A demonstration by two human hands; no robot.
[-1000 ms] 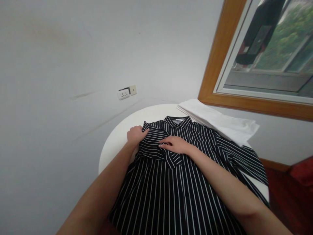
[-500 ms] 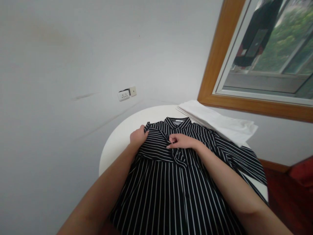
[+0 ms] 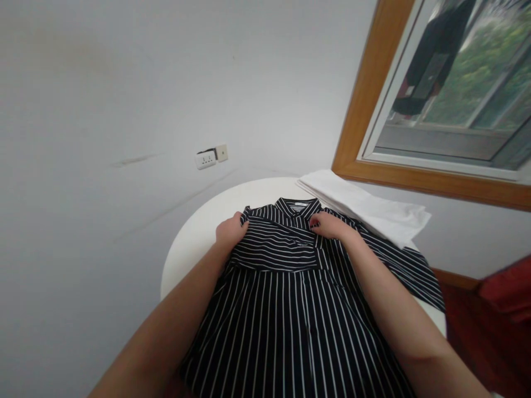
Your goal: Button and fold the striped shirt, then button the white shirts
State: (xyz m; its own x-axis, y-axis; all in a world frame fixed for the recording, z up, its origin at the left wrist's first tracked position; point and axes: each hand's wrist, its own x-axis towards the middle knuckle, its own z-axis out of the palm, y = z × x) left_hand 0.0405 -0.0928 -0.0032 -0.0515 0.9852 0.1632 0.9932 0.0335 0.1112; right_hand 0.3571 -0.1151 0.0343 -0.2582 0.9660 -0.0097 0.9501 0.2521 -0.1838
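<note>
Head view: the striped shirt (image 3: 282,331) lies spread on the round white table (image 3: 182,254), its collar (image 3: 297,208) toward the wall, and 1 sleeve (image 3: 274,243) is folded in across the chest. Compared with 0.5 s ago, the right hand (image 3: 329,225) has moved up and over, beside the collar; the sleeve's end, bunched and dangling then, now lies straighter and reaches past the middle of the front. The left hand (image 3: 232,230) stays at the shoulder edge, thumb and fingers closed on the cloth. The right fingers are curled, though at this blur I cannot tell whether they pinch fabric. For the folding, this side looks nearly laid in, while the other sleeve (image 3: 415,271) stays outstretched beside the folded white cloth (image 3: 369,207).
</note>
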